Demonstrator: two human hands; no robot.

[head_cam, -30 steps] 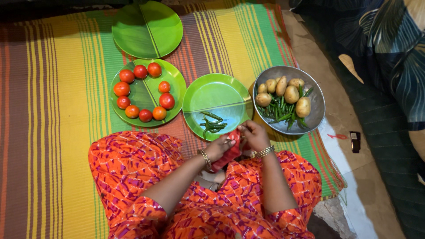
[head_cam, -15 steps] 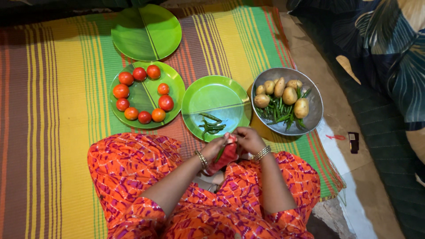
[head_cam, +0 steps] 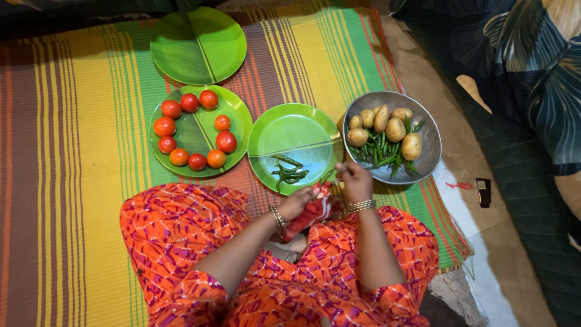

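Low centre of the frame, the left hand (head_cam: pixel 301 203) is closed on a red-handled tool (head_cam: pixel 311 209), likely a small cutter, though its blade is hidden. The right hand (head_cam: pixel 356 180) pinches a green chilli (head_cam: pixel 327 176) against it, just past the near rim of the middle green plate (head_cam: pixel 295 130), where cut chillies (head_cam: pixel 289 171) lie. With fingertips this close to the cutting edge, a slip could nick them. Pieces could also miss the plate and land on the striped mat (head_cam: pixel 78 139).

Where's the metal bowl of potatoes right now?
Head view, right side: the metal bowl sits at the mat's edge, beside the middle green plate, just beyond the right hand.
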